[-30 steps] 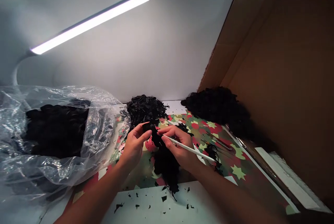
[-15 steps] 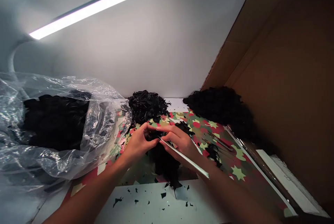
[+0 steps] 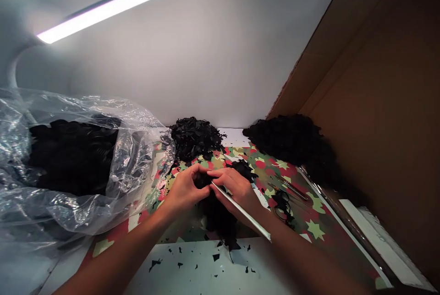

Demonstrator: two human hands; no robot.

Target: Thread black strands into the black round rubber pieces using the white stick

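Observation:
My left hand (image 3: 184, 189) is curled with thumb and fingers round a small dark piece (image 3: 202, 179); its shape is mostly hidden. Close against it, my right hand (image 3: 239, 189) grips a slim white-handled tool (image 3: 245, 215) that slants from the fingertips back over the wrist. The tool's tip is at the dark piece and cannot be made out. Under both hands lies a heap of black scraps (image 3: 220, 221) on a camouflage-patterned sheet (image 3: 314, 228).
A clear plastic bag (image 3: 134, 166) of black round pieces (image 3: 72, 157) stands left. Behind are a shredded black pile (image 3: 195, 137) and a larger black pile (image 3: 288, 141). Tweezers (image 3: 292, 188) lie right, beside a cardboard wall (image 3: 378, 102). A lamp (image 3: 134, 4) hangs above.
The view has shifted slightly. Both hands stay together at nearly the same spot, and the white-handled tool has tilted a little steeper.

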